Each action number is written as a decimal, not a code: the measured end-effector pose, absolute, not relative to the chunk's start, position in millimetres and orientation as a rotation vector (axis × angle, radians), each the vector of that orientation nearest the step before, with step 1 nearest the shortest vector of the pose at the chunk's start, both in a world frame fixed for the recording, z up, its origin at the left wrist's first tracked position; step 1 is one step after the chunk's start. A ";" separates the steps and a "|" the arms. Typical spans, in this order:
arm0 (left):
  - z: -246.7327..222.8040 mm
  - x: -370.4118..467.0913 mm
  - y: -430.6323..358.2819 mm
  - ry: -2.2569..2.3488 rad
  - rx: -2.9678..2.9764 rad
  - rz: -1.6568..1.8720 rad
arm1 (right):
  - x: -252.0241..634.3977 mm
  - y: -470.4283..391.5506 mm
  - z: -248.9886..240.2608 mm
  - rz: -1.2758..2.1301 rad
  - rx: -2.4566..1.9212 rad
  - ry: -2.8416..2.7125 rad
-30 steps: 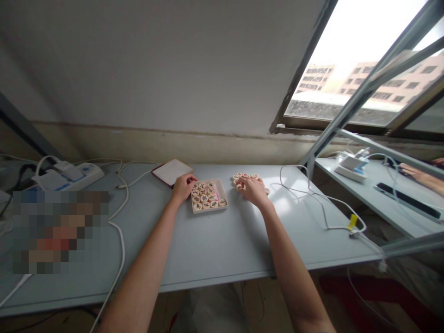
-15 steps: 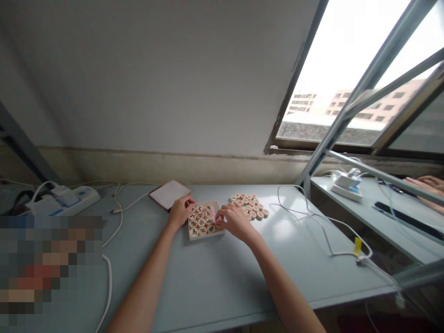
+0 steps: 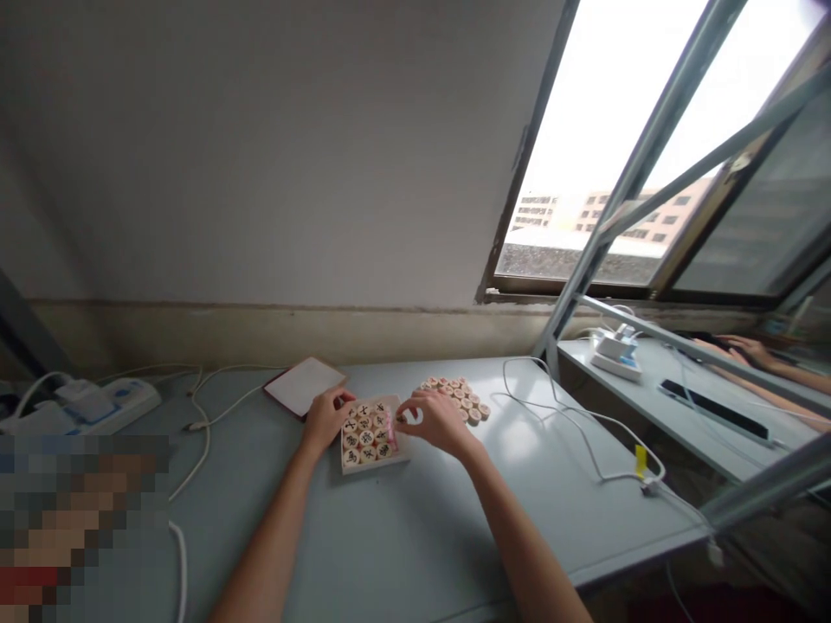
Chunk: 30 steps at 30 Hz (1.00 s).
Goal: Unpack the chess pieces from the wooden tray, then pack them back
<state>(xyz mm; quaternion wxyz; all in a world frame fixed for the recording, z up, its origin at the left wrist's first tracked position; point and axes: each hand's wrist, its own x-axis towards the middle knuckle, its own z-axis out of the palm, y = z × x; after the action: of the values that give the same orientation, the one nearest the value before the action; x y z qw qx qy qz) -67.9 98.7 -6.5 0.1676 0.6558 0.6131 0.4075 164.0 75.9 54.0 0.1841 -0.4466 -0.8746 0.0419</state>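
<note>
White open-top rectangular box [image 3: 367, 469] sits near mid-desk, tilted slightly in plan. Round pale wooden discs with black characters [image 3: 367, 439] lie in it in close rows; strip along the right wall is bare apart from a pink mark [image 3: 390, 426].

Right hand [image 3: 436, 421]: thumb and index bent into a ring, tips nearly together just over the box's right side. Dark speck between the tips, maybe a disc edge-on; too small to confirm. Left hand [image 3: 323, 422]: fingers half curled at the box's left rim; can't tell whether they grip the wall or only rest on it.

Handling, in my judgement: pinch any disc by its rim, hold it level, clear the right wall before moving sideways. Light left-hand pressure should stop the box skidding; don't tip it, or the rows will slide.

Pale wooden discs with reddish marks [image 3: 464, 400] cluster just right of the box, partly behind the right hand. White-faced flat rectangular panel with dark red edge [image 3: 304, 387] lies behind the left hand. Further out on the grey-blue desk [image 3: 363, 545]: white looped cable [image 3: 577, 420], right.
</note>
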 end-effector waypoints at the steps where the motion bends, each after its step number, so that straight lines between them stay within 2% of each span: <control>1: -7.0 -68.2 99.0 1.741 1.861 1.163 | 168.9 77.6 55.5 0.128 -1.267 -2.446; 8: -11.9 -72.2 102.2 1.709 1.852 1.195 | 211.4 89.7 48.5 0.036 -1.558 -2.393; 14: -7.3 -65.6 99.1 1.539 1.807 1.144 | 191.6 84.4 52.2 0.347 -1.260 -2.479; 20: -6.4 -58.5 96.3 1.440 1.856 1.096 | 143.0 72.1 39.0 -0.005 -1.150 -2.627; 30: -7.7 -61.0 95.9 1.487 1.900 1.103 | 131.3 65.0 47.0 -0.005 -1.086 -2.773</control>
<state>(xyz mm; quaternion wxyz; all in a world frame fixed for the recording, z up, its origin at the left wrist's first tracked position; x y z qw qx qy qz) -61.0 95.9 -7.7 0.2420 0.6951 0.5437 0.4033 131.3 65.0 47.0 0.0816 -0.3635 -0.9280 -0.0017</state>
